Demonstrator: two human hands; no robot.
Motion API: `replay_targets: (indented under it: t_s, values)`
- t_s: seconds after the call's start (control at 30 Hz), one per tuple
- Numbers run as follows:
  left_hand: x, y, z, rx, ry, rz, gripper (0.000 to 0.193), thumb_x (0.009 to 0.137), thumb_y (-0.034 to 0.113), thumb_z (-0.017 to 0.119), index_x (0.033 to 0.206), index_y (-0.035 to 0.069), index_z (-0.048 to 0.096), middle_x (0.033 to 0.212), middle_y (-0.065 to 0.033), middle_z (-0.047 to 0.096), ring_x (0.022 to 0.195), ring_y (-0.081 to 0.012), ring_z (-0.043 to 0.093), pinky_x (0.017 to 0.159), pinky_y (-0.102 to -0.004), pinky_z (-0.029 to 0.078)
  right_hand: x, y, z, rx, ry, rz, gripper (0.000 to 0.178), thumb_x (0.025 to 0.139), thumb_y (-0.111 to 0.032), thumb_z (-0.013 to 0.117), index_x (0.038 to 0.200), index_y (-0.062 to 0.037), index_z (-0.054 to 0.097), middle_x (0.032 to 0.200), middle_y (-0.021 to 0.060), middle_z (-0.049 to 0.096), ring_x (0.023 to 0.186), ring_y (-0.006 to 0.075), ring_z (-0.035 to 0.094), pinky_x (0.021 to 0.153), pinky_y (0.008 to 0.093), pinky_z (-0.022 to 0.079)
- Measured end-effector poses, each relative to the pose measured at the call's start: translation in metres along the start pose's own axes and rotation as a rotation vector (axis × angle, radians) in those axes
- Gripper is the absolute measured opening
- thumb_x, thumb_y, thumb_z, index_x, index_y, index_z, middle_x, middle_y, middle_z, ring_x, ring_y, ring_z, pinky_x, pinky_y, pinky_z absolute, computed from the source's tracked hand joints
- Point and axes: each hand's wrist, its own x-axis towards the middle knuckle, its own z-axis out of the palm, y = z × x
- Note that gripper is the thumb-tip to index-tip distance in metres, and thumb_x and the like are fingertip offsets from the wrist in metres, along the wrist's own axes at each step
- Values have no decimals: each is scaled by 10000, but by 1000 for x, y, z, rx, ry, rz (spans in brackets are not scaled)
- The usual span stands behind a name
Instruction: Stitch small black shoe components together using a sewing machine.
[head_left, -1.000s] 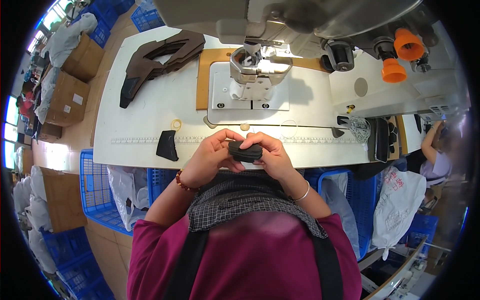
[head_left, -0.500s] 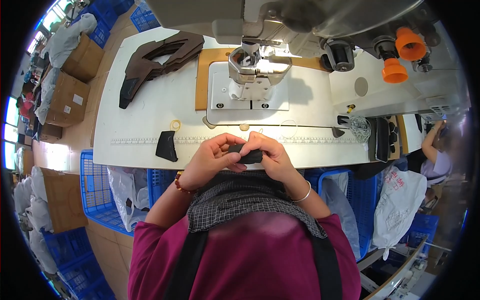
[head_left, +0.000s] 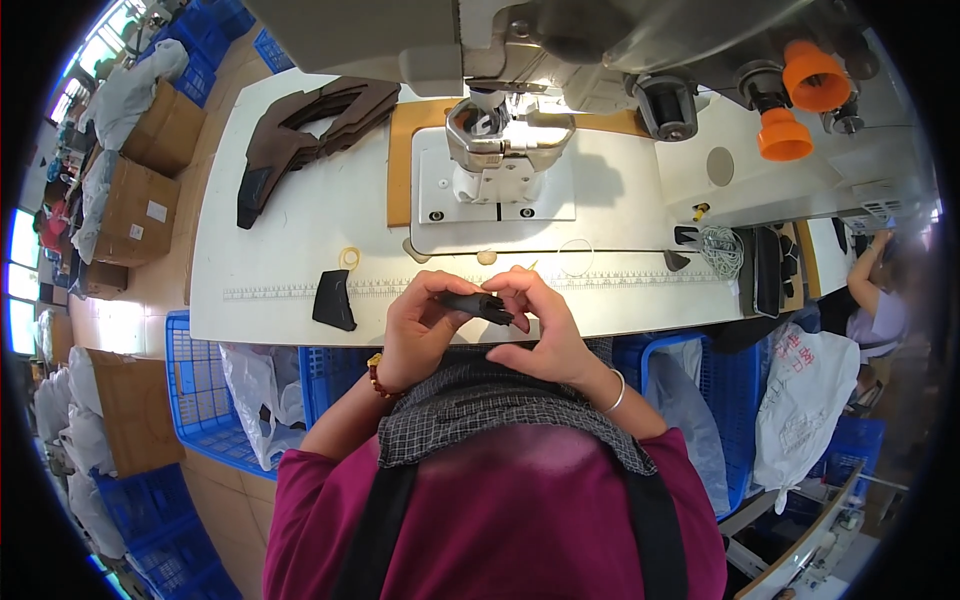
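Black and seemingly light and pliable, a small leather piece [head_left: 478,304] is pinched at its two ends between the left hand [head_left: 418,330] and right hand [head_left: 545,325], just in front of the sewing machine [head_left: 500,140], where edge grips appear best suited.

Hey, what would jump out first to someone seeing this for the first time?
Probably both hands, left hand and right hand, pinching a small black piece at the white table's near edge. Behind them stands the sewing machine, with two orange cones at upper right.
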Motion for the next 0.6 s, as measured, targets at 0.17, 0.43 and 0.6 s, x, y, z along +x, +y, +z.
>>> replay_targets:
  t_s: [0.17,0.43,0.6]
  values:
    - [-1,-6,-1,-24,-46,60,273,891,-153,564,1096,26,536,1115,-115,618,1050,-178,628,920,-306,516,0,0,7,-215,115,-99,403,709,44,727,1083,-59,617,792,39,504,604,141,466,555,256,392]
    - [3,-4,2,-99,-134,78,318,899,-171,517,1122,44,448,1289,-203,578,1174,-231,600,953,-341,523,3,-1,4,-444,145,-290,449,607,54,726,1032,-61,637,827,99,584,607,261,589,503,341,461]
    - [-3,-7,3,10,-47,69,319,874,-147,591,1128,18,492,1200,-145,602,1085,-201,644,921,-321,539,6,-6,6,-350,159,-226,343,709,76,709,1022,-37,625,835,88,582,569,186,551,505,300,435]
